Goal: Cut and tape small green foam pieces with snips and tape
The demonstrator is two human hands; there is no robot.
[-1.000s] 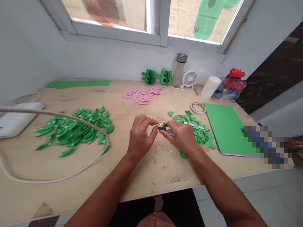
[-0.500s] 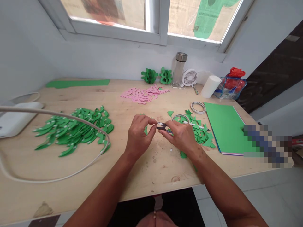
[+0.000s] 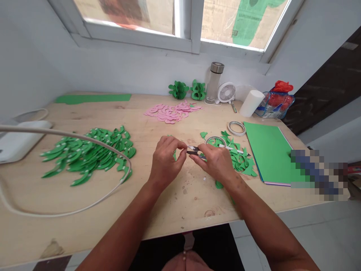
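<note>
Small dark-bladed snips (image 3: 193, 150) are in my right hand (image 3: 218, 160), pinched between thumb and fingers, with the blades pointing left. My left hand (image 3: 166, 160) is closed at the blade tips, thumb and fingertips brought together; what it pinches is too small to make out. A bit of green paper (image 3: 175, 154) shows behind the left fingers. Green scraps (image 3: 242, 162) lie beside my right hand, with a tape roll (image 3: 216, 142) and a white pen (image 3: 238, 149) among them. A heap of green curved pieces with white marks (image 3: 96, 150) sits on the left.
Pink cut-outs (image 3: 169, 113) lie ahead on the table (image 3: 158, 226). Behind them stand green paper shapes (image 3: 178, 90), a bottle (image 3: 213, 84) and a fan (image 3: 226, 92). Green sheets (image 3: 273, 154) are at right. A pale cable (image 3: 84, 209) loops over the left side.
</note>
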